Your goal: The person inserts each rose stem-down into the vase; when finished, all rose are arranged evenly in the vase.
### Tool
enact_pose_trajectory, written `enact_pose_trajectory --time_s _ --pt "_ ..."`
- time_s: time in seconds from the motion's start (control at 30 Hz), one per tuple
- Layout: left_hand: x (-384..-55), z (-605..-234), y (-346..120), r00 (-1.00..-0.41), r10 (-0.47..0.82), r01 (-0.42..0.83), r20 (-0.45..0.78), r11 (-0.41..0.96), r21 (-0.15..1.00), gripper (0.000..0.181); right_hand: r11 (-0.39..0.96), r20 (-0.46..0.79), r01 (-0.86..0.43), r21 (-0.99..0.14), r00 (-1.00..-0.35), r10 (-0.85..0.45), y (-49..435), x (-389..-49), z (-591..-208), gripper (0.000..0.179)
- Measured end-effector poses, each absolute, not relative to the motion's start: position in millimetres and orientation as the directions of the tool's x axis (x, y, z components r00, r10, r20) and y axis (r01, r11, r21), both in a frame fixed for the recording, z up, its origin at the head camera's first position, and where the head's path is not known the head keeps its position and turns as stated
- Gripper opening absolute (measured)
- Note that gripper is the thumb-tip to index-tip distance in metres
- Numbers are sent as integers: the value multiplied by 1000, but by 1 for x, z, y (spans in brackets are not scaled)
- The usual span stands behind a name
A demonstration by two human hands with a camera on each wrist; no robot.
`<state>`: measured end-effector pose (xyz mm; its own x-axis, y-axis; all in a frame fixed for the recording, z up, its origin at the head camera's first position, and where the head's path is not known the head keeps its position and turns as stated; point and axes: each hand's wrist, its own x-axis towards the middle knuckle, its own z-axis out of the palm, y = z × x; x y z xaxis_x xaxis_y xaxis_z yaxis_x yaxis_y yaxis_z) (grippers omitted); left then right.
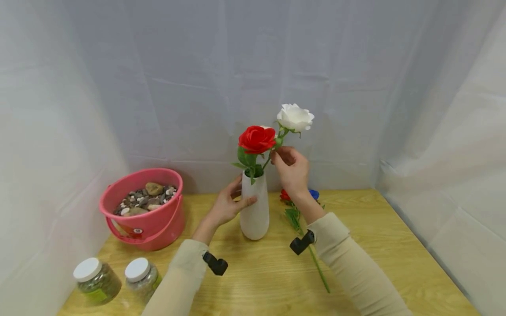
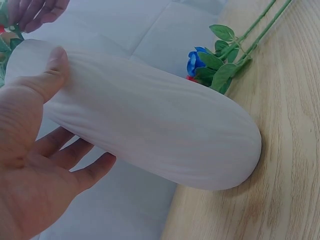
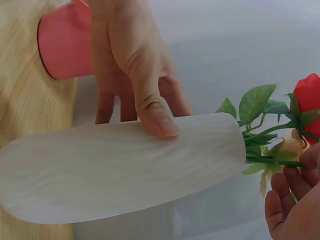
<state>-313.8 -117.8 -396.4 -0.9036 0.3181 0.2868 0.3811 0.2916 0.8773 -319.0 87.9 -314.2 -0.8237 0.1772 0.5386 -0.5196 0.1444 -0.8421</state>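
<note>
A white ribbed vase (image 1: 254,213) stands upright on the table, and my left hand (image 1: 226,205) holds it near the top, thumb on the front and fingers around the far side. Out of its mouth rises a red rose (image 1: 257,139) with green leaves. My right hand (image 1: 293,173) pinches the green stem (image 3: 275,161) of a white rose (image 1: 295,117) just above the rim; the stem's lower part runs into the vase. Another pale bloom shows partly behind the red rose. In the left wrist view the vase (image 2: 150,120) hides much of the background.
Behind my right forearm lie a blue rose (image 1: 314,194) and a red rose (image 1: 284,195), their stems (image 1: 319,270) pointing toward me. At left stands a pink bucket (image 1: 166,228) of stones. Two white-lidded jars (image 1: 99,283) sit at the front left. Pale sheeting surrounds the table.
</note>
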Motion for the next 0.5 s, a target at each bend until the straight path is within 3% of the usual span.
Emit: enact_pose_trajectory --time_s 0.23,0.5 --pt "-315 -394 -118 -902 318 385 291 288 877 84 194 579 -549 -813 -800 160 86 -320 -316 18" --pt "-313 -397 -117 -896 318 399 309 271 876 81 322 513 -469 -823 -856 66 80 -316 -344 19"
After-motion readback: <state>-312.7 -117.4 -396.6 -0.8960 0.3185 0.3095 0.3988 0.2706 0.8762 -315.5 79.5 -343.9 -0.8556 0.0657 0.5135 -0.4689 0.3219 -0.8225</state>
